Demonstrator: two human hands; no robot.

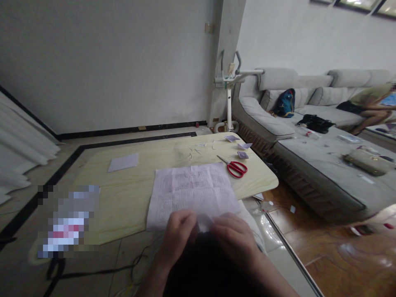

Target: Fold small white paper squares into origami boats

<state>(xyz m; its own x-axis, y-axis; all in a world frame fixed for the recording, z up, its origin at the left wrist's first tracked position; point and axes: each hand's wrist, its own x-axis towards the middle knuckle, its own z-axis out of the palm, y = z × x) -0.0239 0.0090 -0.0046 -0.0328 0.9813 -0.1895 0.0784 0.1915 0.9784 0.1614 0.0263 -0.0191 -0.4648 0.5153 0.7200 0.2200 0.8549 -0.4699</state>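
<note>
Head view: held paper (204, 223), long axis perhaps sideways (ends hidden).

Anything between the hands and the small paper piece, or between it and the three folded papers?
Nothing visible between left hand, right hand and small paper piece; both grip it. Toward the folded papers, the flat printed sheet, then red scissors, lie along the way.

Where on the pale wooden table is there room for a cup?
The widest bare patch of the table lies between the plain lilac sheet and the large printed sheet. A smaller one is the rounded corner right of the red-handled scissors. Beyond them it's crowded: thin paper scraps, three small folded papers.
</note>
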